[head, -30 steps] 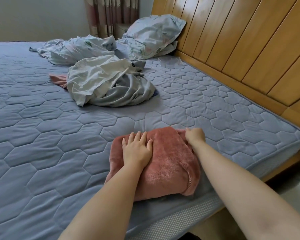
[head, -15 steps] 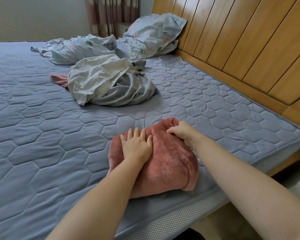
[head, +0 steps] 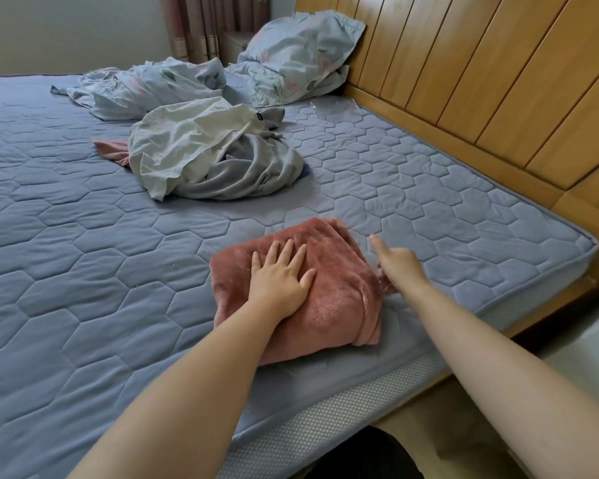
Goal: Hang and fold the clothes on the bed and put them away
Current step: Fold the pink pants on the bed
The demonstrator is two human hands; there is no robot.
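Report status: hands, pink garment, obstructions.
Left hand flat on folded pink garment, near mattress edge. Right hand at its right side, blurred, grip unclear. Unfolded clothes pile farther back, nothing in the way.

Bare left hand point(head: 277, 288) and right hand point(head: 398, 267) on sleeveless forearms; dark clothing, blurred, shows at the lower edge

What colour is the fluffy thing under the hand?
The folded fluffy garment under the left hand is dusty pink; the head view shows it.

Fluffy pink plush garment point(head: 329, 292), matt quilted cloth mattress point(head: 83, 271), glossy varnished wooden headboard point(head: 481, 81).
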